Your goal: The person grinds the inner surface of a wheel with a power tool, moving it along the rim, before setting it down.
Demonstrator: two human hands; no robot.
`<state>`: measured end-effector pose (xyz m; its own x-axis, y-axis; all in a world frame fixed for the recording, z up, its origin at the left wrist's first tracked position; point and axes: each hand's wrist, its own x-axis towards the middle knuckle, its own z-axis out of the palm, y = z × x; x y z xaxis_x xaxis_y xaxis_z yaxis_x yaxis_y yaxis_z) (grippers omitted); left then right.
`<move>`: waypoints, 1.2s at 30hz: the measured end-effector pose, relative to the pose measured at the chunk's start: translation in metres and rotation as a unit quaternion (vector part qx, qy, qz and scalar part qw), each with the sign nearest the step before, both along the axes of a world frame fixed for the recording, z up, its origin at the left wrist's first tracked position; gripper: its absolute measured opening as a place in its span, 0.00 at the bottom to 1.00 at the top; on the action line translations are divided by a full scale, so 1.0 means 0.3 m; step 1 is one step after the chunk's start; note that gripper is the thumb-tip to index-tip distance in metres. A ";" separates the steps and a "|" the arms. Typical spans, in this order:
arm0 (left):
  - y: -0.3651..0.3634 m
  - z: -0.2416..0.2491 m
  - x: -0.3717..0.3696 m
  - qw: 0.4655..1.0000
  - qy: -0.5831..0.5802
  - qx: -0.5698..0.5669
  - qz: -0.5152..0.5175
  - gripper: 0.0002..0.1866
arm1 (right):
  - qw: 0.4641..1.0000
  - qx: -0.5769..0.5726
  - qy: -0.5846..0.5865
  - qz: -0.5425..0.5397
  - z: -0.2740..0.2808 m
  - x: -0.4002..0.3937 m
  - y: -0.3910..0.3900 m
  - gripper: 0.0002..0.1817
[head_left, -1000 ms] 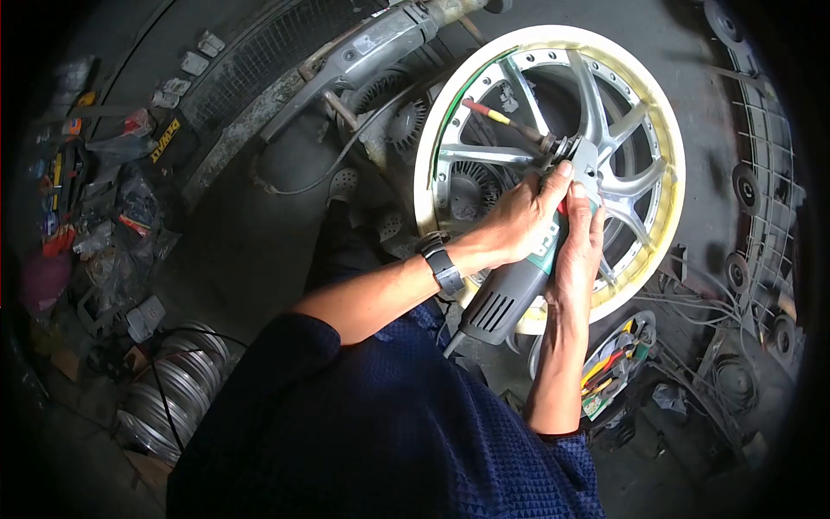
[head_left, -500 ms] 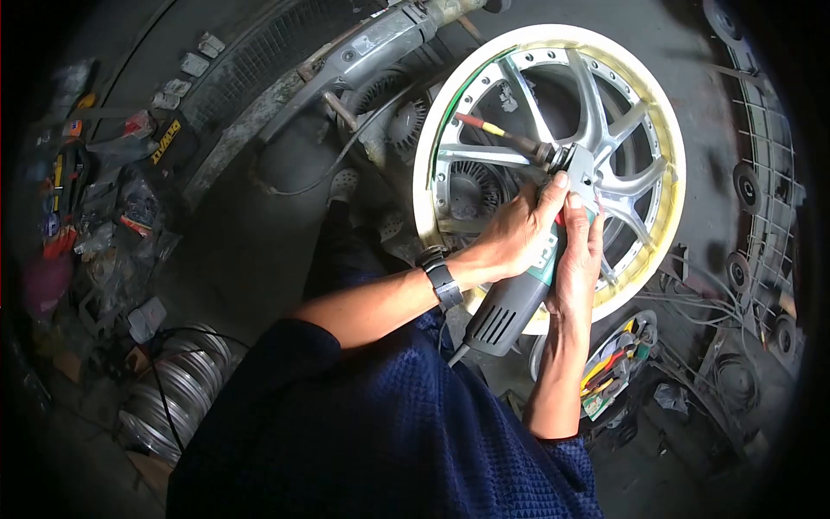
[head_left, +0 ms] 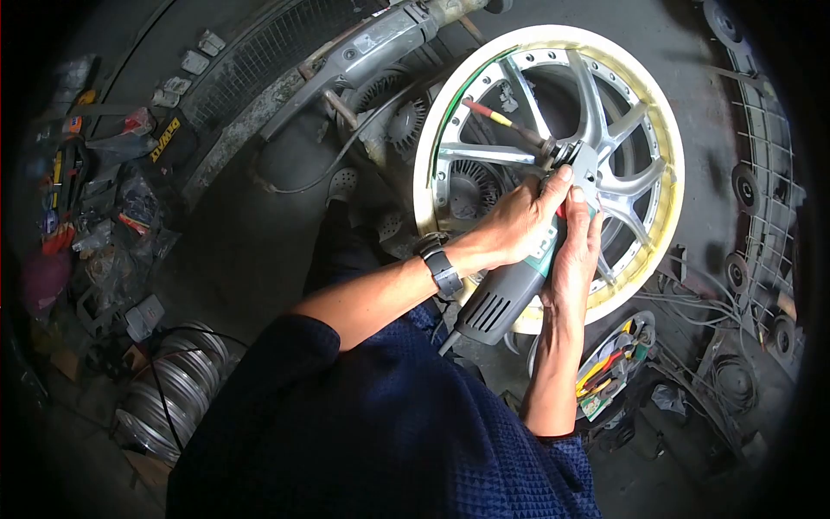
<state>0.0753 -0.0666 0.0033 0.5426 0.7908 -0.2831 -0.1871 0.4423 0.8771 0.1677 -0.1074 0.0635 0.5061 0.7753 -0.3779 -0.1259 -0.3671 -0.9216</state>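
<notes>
Both my hands are closed around an angle grinder (head_left: 503, 298) with a dark grey rear body and a green middle. My left hand (head_left: 520, 223), a black watch on its wrist, grips it from the left, thumb up by the metal head. From the right, my right hand (head_left: 575, 255) wraps the body, its thumb near the head too. A thin rod with a red and yellow end (head_left: 497, 118) sticks out of the head to the upper left. It lies over the openings between the spokes of a silver alloy wheel (head_left: 590, 95) with a yellowish rim; contact is hard to tell.
Loose silver rings (head_left: 173, 394) are stacked at lower left. Bagged tools (head_left: 130, 208) lie along the left. A tray of hand tools (head_left: 614, 363) stands below right of the wheel. A wire rack (head_left: 765, 199) with discs lines the right side. A cable (head_left: 324, 169) loops left of the wheel.
The grinder has tilted slightly, its rear end shifting up and left. The rod's coloured end has moved a little up and to the right. Both hands keep their grip.
</notes>
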 end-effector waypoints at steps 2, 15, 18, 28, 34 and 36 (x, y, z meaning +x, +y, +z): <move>0.004 -0.001 0.003 1.000 -0.010 -0.016 -0.009 0.42 | 1.000 -0.004 -0.014 -0.020 0.024 -0.027 0.008 0.39; -0.010 -0.032 0.028 0.998 -0.059 0.005 0.034 0.51 | 1.000 -0.001 -0.010 0.003 0.018 -0.013 0.001 0.36; -0.031 -0.030 0.019 0.999 -0.013 0.009 0.048 0.49 | 1.000 -0.008 0.003 0.021 0.004 0.003 -0.010 0.36; -0.007 0.002 -0.005 1.000 -0.007 -0.008 -0.008 0.46 | 1.000 -0.010 -0.013 -0.001 0.029 -0.019 0.004 0.37; -0.043 -0.037 0.034 0.999 0.028 -0.021 0.018 0.43 | 0.999 -0.026 -0.027 0.028 0.021 0.015 -0.011 0.37; -0.028 -0.037 0.034 1.000 0.002 -0.010 0.023 0.43 | 0.999 -0.035 -0.032 0.019 0.029 0.006 -0.007 0.37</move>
